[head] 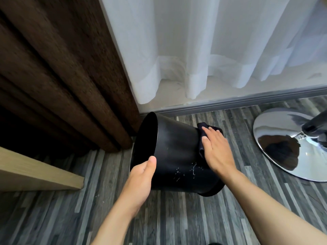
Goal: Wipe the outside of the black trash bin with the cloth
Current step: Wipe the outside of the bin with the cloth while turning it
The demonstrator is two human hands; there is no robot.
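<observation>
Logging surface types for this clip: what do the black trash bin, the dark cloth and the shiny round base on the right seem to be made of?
Black trash bin: probably smooth plastic or coated metal, matte with a soft sheen; pale splatter marks sit on it. Dark cloth under the right hand: soft woven fabric, folded and creased. Shiny round base: polished chrome-like metal, mirroring the room.

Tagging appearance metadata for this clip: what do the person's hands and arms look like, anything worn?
Both arms are bare as far as the frame shows: no sleeves, gloves, watch, bands or rings visible. The left hand and the right hand each show bare fingers with short nails. No markings seen.
</observation>
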